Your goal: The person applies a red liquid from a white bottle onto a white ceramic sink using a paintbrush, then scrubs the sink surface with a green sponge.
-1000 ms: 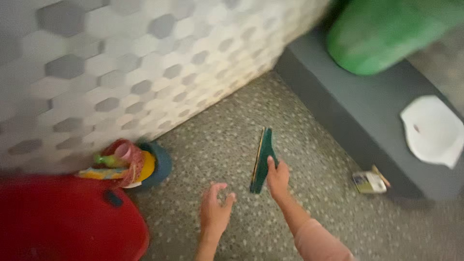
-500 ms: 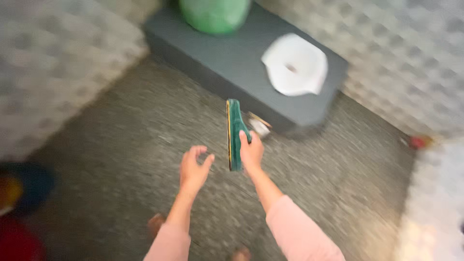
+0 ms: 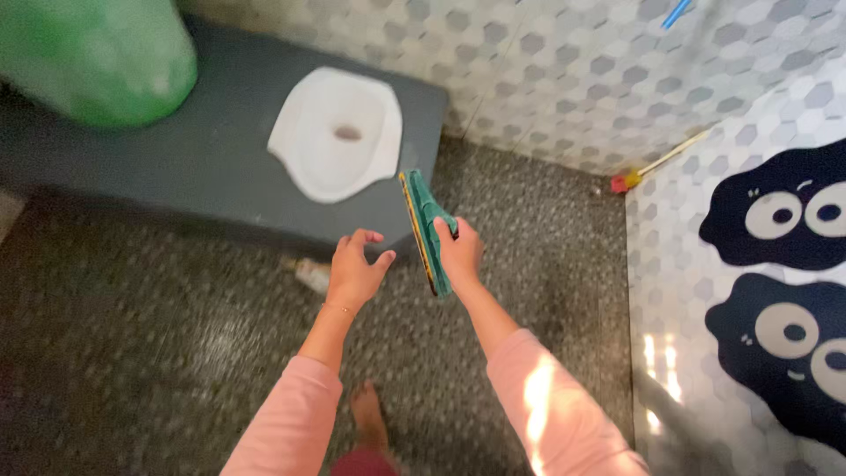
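Here, one green scouring pad (image 3: 426, 231) gripped in right hand (image 3: 458, 256), left hand (image 3: 357, 271) loosely spread, empty.

small packet (image 3: 313, 275) — on speckled floor at foot of dark grey platform, just left of left hand; blurred, pale, boxy | decals (image 3: 780, 291) — right tiled wall; two dark navy blobs, white round eyes, one above the other | screens, signs: none
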